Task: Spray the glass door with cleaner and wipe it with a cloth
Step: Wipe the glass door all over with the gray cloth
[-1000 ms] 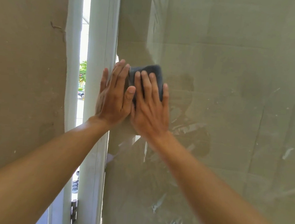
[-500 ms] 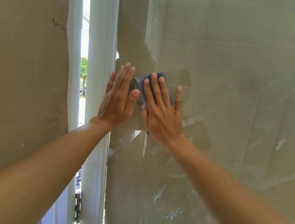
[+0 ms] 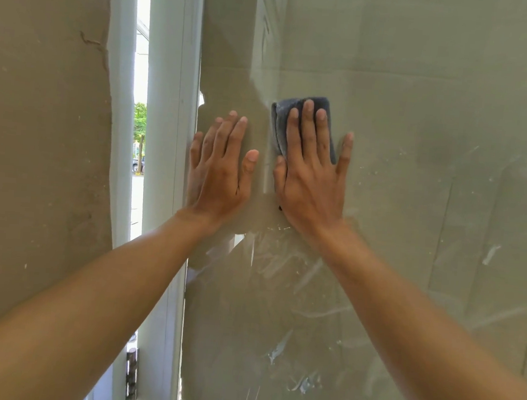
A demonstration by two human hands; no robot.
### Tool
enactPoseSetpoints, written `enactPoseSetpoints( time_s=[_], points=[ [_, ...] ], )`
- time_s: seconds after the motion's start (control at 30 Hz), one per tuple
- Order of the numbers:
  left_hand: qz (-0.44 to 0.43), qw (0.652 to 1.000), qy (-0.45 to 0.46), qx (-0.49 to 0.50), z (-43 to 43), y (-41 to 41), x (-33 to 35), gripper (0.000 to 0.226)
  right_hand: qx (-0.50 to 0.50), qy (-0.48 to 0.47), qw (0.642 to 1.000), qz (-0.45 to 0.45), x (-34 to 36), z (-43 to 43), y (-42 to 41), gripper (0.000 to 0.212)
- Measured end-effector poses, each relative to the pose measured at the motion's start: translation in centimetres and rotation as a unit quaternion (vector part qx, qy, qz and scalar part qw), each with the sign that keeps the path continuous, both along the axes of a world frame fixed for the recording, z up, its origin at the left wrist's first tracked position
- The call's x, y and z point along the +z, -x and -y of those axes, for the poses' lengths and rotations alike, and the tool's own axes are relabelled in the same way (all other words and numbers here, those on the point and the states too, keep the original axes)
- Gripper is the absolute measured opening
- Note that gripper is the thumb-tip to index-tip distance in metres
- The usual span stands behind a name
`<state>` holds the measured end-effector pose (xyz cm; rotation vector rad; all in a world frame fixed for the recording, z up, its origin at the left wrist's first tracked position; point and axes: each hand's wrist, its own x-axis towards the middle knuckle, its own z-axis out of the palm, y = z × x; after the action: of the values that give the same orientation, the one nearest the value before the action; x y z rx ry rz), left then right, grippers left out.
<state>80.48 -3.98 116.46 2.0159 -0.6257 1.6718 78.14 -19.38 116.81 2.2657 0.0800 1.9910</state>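
Wiping step: folded grey cloth under flat right hand, flat left hand bracing glass door; next, six-o'clock streaks.

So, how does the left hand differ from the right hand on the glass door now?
The left hand lies bare on the glass door; the right hand presses a grey cloth against it. The left hand is beside the white frame; the right hand is further into the pane. Both are flat, with straight fingers pointing up.
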Motion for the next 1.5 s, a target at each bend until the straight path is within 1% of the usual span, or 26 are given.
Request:
enactPoseSetpoints(
  time_s=[0.2, 0.33, 0.43, 0.53, 0.63, 0.73, 0.8, 0.9, 1.0, 1.17, 1.33, 1.4, 1.5],
  points=[
    [-0.017, 0.999, 0.011, 0.035, 1.3, -0.2, -0.3, 0.054, -0.014, 0.033, 0.999, 0.016, -5.8, 1.1, 0.4, 0.057],
    [-0.023, 0.998, 0.008, 0.055, 1.8, -0.2, -0.4, 0.053, -0.007, 0.046, 0.999, 0.016, -6.7, 1.5, 0.4, 0.06],
    [-0.022, 0.998, 0.012, 0.057, 1.9, -0.2, -0.2, 0.05, -0.002, 0.068, 0.998, 0.003, -4.9, 0.7, 0.2, 0.064],
    [-0.023, 0.998, 0.026, 0.046, 2.3, -0.2, -0.2, 0.049, -0.015, 0.074, 0.997, 0.008, -1.4, -0.1, 0.1, 0.056],
    [-0.006, 0.998, 0.038, 0.04, 3.1, 0.0, -0.2, 0.051, -0.018, 0.068, 0.997, -0.011, 2.2, 0.0, 0.0, 0.058],
    [0.014, 0.999, 0.018, 0.022, 3.9, 0.0, -0.2, 0.056, -0.014, 0.048, 0.999, -0.017, 4.3, 1.2, 0.3, 0.058],
    [0.027, 1.0, -0.003, 0.007, 4.4, 0.0, -0.2, 0.056, -0.012, 0.037, 0.999, -0.013, 4.6, 2.1, 0.6, 0.059],
    [0.045, 0.999, -0.031, -0.005, 4.8, -0.1, -0.1, 0.054, -0.013, 0.014, 1.0, 0.01, 4.0, 2.9, 0.8, 0.06],
    [0.045, 0.998, -0.044, -0.01, 4.8, -0.5, -0.2, 0.053, -0.006, -0.025, 0.999, 0.04, 2.7, 3.7, 0.8, 0.06],
    [0.049, 0.998, -0.04, -0.004, 4.9, -0.7, -0.3, 0.054, -0.007, -0.051, 0.997, 0.05, -2.1, 4.9, 0.9, 0.06],
    [0.05, 0.998, -0.037, -0.015, 5.2, -0.1, -0.1, 0.054, -0.025, -0.029, 0.998, 0.042, -7.0, 5.2, 1.0, 0.059],
    [0.052, 0.997, -0.048, -0.032, 5.3, 0.1, 0.1, 0.052, -0.021, -0.019, 0.999, 0.043, -6.9, 5.1, 1.1, 0.059],
    [0.047, 0.995, -0.061, -0.056, 5.9, 0.5, 0.5, 0.049, -0.02, 0.009, 0.999, 0.043, -4.6, 4.6, 1.1, 0.06]
  ],
)
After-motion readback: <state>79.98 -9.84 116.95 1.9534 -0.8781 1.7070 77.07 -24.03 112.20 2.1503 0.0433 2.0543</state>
